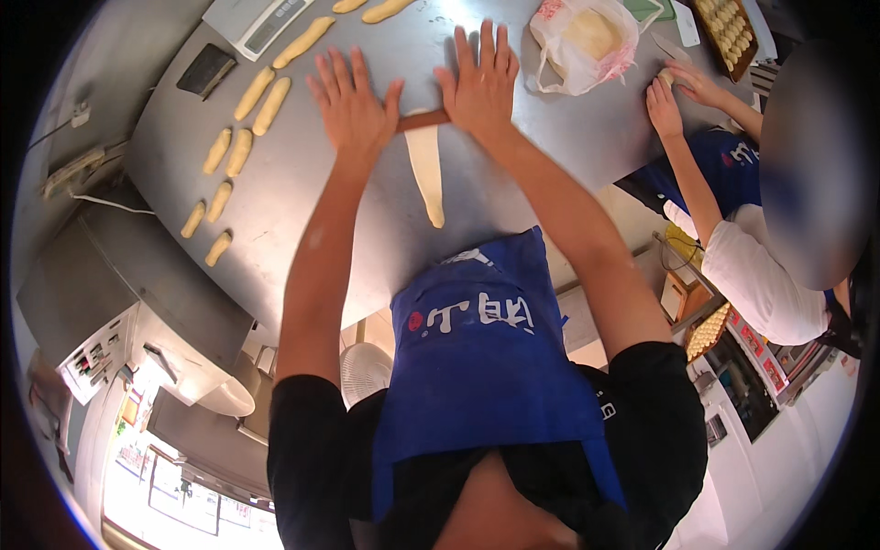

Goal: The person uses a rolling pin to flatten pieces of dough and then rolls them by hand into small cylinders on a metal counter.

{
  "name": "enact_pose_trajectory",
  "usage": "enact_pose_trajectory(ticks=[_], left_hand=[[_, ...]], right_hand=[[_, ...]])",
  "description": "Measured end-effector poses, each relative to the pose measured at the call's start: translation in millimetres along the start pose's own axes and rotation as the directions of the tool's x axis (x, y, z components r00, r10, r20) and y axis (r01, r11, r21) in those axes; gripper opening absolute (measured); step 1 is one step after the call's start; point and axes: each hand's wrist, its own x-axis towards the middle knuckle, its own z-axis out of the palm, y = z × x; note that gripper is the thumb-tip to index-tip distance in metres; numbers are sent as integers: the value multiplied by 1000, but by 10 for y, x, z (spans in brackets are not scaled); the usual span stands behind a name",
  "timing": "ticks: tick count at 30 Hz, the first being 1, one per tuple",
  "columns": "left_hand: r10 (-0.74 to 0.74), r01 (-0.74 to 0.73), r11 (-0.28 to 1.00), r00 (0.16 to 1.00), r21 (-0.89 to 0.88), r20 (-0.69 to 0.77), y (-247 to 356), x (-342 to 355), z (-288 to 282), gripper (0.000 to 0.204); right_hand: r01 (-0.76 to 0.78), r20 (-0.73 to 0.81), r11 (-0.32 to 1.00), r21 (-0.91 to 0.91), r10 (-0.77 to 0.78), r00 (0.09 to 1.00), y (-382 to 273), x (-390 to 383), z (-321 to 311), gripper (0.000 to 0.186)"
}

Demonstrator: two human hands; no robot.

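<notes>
Both of my palms press on a thin brown rolling pin [423, 120], which lies crosswise over a strip of dough. My left hand [356, 105] rests on its left end, fingers stretched out and spread. On the right end lies my right hand [481, 87], also flat with its fingers extended. The pale dough strip [426, 176] runs from under the pin toward me, tapering to a narrow rounded tip. To the left of my left hand, several dough rolls [272, 105] are laid out in a loose curved row on the metal table [367, 257].
A digital scale [261, 32] and a dark block-shaped object [206, 71] sit at the back left. A white plastic bag [587, 46] holding something pale stands at the back right. Beyond it, a co-worker's hands [667, 105] handle a small dough piece near a tray of shaped dough [729, 37].
</notes>
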Motion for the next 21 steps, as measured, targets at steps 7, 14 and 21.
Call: enact_pose_trajectory(ticks=[7, 14, 21], left_hand=[[-36, 36, 944, 999, -327, 6, -111, 120, 41, 59], [158, -176, 958, 983, -226, -94, -305, -302, 18, 45], [38, -55, 972, 996, -230, -78, 93, -1751, -204, 58]], right_hand=[[138, -62, 920, 366, -124, 990, 190, 110, 40, 51], [64, 274, 953, 295, -149, 950, 136, -158, -160, 38], [209, 265, 953, 220, -265, 927, -28, -1373, -497, 92]])
